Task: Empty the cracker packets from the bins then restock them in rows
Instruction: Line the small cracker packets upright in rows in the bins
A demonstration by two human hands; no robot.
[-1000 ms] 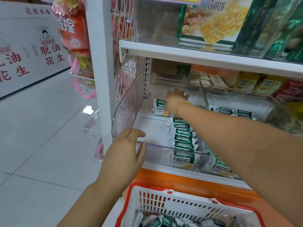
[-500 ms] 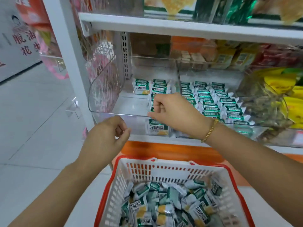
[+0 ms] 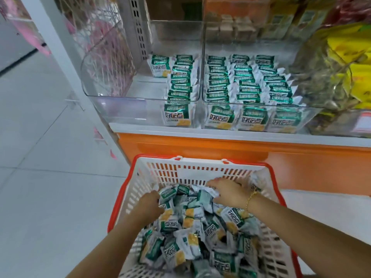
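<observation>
**Restocking, head view.** The loose cracker packets lay heaped in a white, red-rimmed basket at 6 o'clock in my view. The left hand reached into the heap at its 10 o'clock edge with its fingertips buried among the wrappers, so I could not tell whether it held one. The right hand, with a gold bracelet at the wrist, lay on packets at the heap's 1 o'clock, near the basket's far wall. Its fingers were bent downward, and again I could not make out its hold.

At 12 o'clock two clear bins stood side by side on the shelf. The left bin held one row of packets along its 3 o'clock wall and a few more at the back. The right bin held three rows. An orange base ran beneath the shelf, and yellow bags lay at 2 o'clock.
</observation>
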